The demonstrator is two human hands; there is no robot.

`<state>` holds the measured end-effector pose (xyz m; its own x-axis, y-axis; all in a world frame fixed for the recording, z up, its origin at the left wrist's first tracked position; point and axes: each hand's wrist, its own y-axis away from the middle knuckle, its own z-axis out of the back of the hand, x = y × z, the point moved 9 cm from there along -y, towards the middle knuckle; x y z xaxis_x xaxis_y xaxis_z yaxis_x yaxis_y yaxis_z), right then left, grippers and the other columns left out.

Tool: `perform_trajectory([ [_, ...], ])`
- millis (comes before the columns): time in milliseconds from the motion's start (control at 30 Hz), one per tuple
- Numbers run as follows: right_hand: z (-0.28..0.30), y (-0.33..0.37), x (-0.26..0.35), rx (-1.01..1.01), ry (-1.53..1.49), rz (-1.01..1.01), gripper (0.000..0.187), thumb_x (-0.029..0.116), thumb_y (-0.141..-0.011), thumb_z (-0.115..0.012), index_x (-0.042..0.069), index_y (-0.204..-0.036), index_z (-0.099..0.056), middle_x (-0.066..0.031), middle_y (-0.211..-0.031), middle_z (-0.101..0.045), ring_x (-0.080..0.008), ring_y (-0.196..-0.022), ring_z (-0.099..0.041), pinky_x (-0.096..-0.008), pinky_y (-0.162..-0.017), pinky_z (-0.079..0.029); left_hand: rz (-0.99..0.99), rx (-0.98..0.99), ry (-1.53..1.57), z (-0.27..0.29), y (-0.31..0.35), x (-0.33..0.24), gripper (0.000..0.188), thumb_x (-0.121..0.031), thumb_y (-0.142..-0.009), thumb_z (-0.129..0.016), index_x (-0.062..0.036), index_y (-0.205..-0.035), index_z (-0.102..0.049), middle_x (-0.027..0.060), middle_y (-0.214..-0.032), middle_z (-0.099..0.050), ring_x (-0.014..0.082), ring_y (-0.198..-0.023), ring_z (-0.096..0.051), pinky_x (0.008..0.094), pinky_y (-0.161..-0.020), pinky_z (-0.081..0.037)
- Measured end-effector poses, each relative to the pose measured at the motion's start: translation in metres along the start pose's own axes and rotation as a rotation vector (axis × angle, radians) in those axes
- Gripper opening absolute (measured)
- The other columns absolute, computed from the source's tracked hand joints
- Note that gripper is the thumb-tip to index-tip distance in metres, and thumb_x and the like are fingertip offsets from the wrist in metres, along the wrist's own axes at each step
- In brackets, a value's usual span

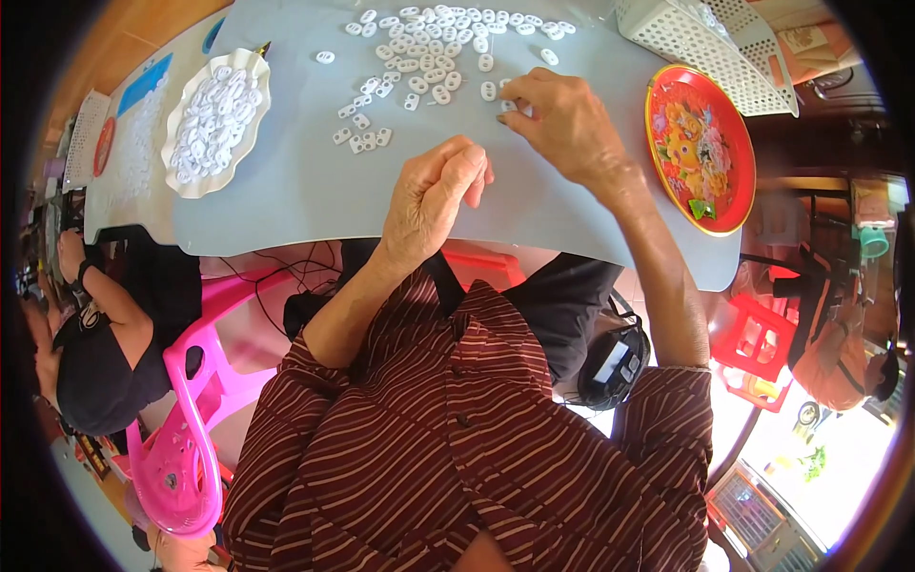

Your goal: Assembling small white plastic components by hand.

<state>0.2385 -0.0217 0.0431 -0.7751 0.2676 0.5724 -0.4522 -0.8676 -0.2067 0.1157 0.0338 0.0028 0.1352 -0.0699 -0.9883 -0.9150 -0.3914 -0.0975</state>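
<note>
Many small white oval plastic pieces with two holes lie spread over the far middle of the grey table. A few of them sit nearer, left of centre. My right hand rests low at the right side of the spread, thumb and forefinger closing around a white two-holed piece. Nearer to me, my left hand is held above the table's front part with its fingers curled in. Whatever is inside that fist is hidden.
At the left stands a scalloped white dish heaped with white pieces. A red floral tray lies at the right, beside a white perforated basket. A person in black sits at left near a pink chair.
</note>
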Motion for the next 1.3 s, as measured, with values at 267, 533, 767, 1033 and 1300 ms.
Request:
perform_trajectory([
  [267,-0.007,0.006,0.000,-0.029,0.067,0.035,0.014,0.008,-0.079,-0.061,0.002,-0.092,-0.061,-0.0129,-0.081,-0.060,-0.0294,-0.071,-0.059,-0.0382,-0.064,-0.047,-0.042,0.013,-0.069,-0.004,-0.002,-0.003,0.035,-0.026,-0.096,-0.044,-0.0016,-0.072,-0.052,0.0014,-0.062,-0.049,0.0101,-0.066,-0.046,0.0248,-0.064,-0.038],
  [533,0.000,0.015,-0.004,-0.020,-0.456,-0.150,0.016,0.007,-0.081,-0.064,-0.001,-0.094,-0.062,-0.0056,-0.075,-0.064,-0.0110,-0.063,-0.056,-0.0270,-0.063,-0.047,-0.025,-0.065,-0.127,-0.002,0.001,-0.015,0.029,-0.024,-0.094,-0.047,-0.0006,-0.080,-0.053,0.0030,-0.066,-0.053,0.0118,-0.071,-0.052,0.0249,-0.069,-0.041],
  [767,-0.010,0.026,0.011,0.080,-0.832,-0.192,0.013,0.006,-0.086,-0.058,-0.003,-0.095,-0.061,-0.0076,-0.076,-0.066,-0.0107,-0.075,-0.063,-0.0251,-0.067,-0.049,-0.036,-0.136,-0.052,0.004,-0.011,-0.007,0.020,-0.019,-0.091,-0.053,0.0006,-0.096,-0.054,0.0054,-0.081,-0.058,0.0125,-0.073,-0.058,0.0254,-0.070,-0.046],
  [1033,-0.016,0.028,0.010,-0.073,-0.804,-0.198,0.012,0.005,-0.084,-0.060,-0.002,-0.093,-0.061,-0.0062,-0.080,-0.065,-0.0116,-0.076,-0.062,-0.0240,-0.069,-0.048,-0.050,-0.204,-0.047,0.018,-0.010,-0.005,0.017,-0.018,-0.090,-0.055,-0.0034,-0.100,-0.055,-0.0006,-0.080,-0.055,0.0059,-0.071,-0.053,0.0214,-0.065,-0.044],
  [1300,-0.017,0.061,0.003,-0.290,-0.823,-0.277,0.007,0.005,-0.087,-0.056,-0.001,-0.090,-0.061,-0.0011,-0.077,-0.059,-0.0074,-0.068,-0.052,-0.0213,-0.062,-0.042,-0.021,-0.031,-0.273,-0.006,-0.003,-0.016,0.010,-0.011,-0.083,-0.055,-0.0016,-0.082,-0.054,-0.0004,-0.062,-0.048,0.0068,-0.060,-0.044,0.0266,-0.053,-0.039],
])
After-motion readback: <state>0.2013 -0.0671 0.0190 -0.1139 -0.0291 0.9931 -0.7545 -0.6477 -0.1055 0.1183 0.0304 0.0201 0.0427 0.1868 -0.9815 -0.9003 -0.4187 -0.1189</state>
